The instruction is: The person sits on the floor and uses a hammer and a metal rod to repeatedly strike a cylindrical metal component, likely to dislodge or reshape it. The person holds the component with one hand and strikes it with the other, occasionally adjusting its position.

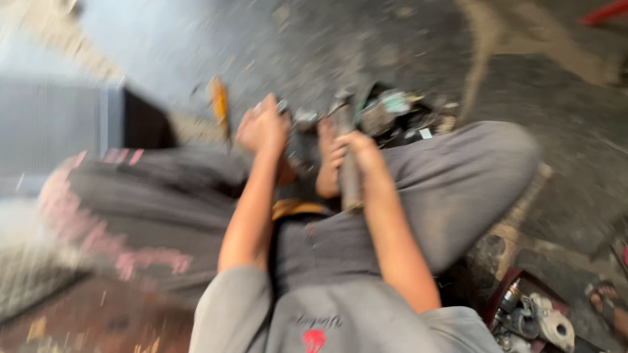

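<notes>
The picture was badly blurred by head motion, so only the broad layout could be read. The person sat on the ground with knees apart in grey trousers, both forearms reaching far toward a dark cluster of small parts [392, 114] lying on the rough floor [366, 39].

The right hand [356, 153] was closed around the handle of a hammer [347, 140], whose head stood at the far end, just above the fist, with the shaft running back toward the body. The left hand [263, 127] was curled shut over something small and greyish; what it held could not be told through the blur.

To work well here, I judged the left hand needed to keep its piece steady and low against the floor, fingers clear of the hammer's head, while the right kept a firm grip well back on the handle.

A yellow-handled tool [220, 104] lay left of the left hand. A red tray [500, 287] of metal parts sat near right.
</notes>
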`<action>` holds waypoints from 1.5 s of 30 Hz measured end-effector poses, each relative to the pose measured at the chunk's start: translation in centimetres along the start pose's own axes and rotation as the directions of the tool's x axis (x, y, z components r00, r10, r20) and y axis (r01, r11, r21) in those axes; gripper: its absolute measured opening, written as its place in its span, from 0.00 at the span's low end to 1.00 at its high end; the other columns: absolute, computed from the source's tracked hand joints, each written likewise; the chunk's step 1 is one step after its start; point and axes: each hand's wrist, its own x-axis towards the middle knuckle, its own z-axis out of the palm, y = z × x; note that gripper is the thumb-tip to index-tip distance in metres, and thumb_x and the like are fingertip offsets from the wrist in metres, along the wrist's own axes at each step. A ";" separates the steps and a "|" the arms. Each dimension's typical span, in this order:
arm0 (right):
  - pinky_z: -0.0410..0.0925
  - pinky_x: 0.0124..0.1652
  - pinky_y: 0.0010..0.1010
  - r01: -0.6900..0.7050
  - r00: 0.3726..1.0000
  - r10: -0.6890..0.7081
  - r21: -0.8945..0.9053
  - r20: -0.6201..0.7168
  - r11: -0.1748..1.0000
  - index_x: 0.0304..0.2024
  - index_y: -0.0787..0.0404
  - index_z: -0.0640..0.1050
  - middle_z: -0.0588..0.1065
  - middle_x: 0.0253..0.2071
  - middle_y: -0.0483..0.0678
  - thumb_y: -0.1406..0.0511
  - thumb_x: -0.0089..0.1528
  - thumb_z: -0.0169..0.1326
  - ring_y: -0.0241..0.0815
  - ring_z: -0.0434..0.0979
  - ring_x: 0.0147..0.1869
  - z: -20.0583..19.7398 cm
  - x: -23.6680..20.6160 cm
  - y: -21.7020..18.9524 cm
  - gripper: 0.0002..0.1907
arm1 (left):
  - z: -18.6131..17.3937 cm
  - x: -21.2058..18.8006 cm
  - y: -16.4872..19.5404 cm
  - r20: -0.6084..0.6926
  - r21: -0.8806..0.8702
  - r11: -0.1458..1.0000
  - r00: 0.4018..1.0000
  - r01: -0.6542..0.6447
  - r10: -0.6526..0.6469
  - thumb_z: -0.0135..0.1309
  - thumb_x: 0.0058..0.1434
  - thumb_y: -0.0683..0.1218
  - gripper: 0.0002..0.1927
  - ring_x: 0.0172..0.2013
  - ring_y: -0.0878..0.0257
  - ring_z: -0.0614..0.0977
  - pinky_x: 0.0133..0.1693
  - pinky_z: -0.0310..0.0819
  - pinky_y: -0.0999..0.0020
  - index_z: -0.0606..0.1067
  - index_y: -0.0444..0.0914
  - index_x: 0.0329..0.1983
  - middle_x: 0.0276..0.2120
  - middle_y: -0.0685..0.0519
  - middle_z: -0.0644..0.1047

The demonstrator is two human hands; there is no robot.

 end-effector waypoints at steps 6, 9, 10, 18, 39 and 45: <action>0.72 0.25 0.31 0.073 0.996 -0.072 0.016 -0.050 0.997 0.40 0.55 0.74 0.73 0.28 0.47 0.69 0.58 0.55 0.37 0.75 0.26 1.7 -0.4 1.7 0.08 | 1.6 0.0 0.3 0.033 0.105 0.994 0.999 -0.019 0.015 0.61 0.56 0.63 0.22 0.44 0.43 0.79 0.39 0.72 0.45 0.72 0.48 0.47 0.38 0.48 0.79; 0.72 0.24 0.31 0.083 0.994 -0.082 0.021 -0.068 0.996 0.40 0.56 0.73 0.72 0.28 0.47 0.69 0.58 0.55 0.37 0.75 0.26 2.6 -0.8 1.8 0.08 | 2.9 0.1 -0.1 -0.037 0.094 0.992 0.996 -0.081 0.085 0.61 0.59 0.59 0.19 0.44 0.43 0.79 0.41 0.72 0.46 0.73 0.49 0.48 0.38 0.46 0.79; 0.72 0.24 0.31 0.069 0.995 -0.066 0.033 -0.069 0.997 0.39 0.60 0.72 0.73 0.28 0.47 0.69 0.59 0.55 0.37 0.75 0.26 2.7 -0.8 1.8 0.07 | 3.3 0.2 -0.3 -0.015 0.056 0.995 0.997 -0.077 0.078 0.60 0.60 0.59 0.19 0.43 0.42 0.79 0.41 0.71 0.45 0.72 0.48 0.49 0.38 0.45 0.79; 0.72 0.24 0.29 0.034 0.999 -0.034 -0.009 -0.013 0.999 0.37 0.65 0.71 0.73 0.27 0.49 0.67 0.59 0.57 0.38 0.75 0.25 2.5 0.0 2.5 0.09 | 6.6 1.2 -2.0 0.040 -0.059 0.996 0.997 -0.063 0.066 0.60 0.62 0.59 0.21 0.42 0.38 0.79 0.41 0.69 0.42 0.71 0.45 0.51 0.39 0.40 0.79; 0.72 0.24 0.29 0.027 0.998 -0.034 -0.128 -0.046 0.991 0.36 0.64 0.70 0.72 0.25 0.48 0.68 0.57 0.57 0.38 0.74 0.24 3.4 -0.7 2.4 0.10 | 8.5 3.2 -2.8 0.141 -0.060 0.998 0.990 0.017 -0.008 0.59 0.57 0.60 0.20 0.41 0.34 0.77 0.39 0.68 0.39 0.76 0.44 0.45 0.39 0.37 0.78; 0.71 0.24 0.29 0.053 0.997 -0.061 -0.149 -0.049 0.987 0.41 0.65 0.68 0.72 0.27 0.48 0.69 0.58 0.57 0.36 0.75 0.25 3.9 -1.1 2.3 0.13 | 8.6 3.3 -2.8 0.136 -0.216 0.975 0.987 -0.055 0.086 0.57 0.63 0.60 0.20 0.41 0.35 0.78 0.42 0.70 0.43 0.75 0.43 0.49 0.40 0.34 0.78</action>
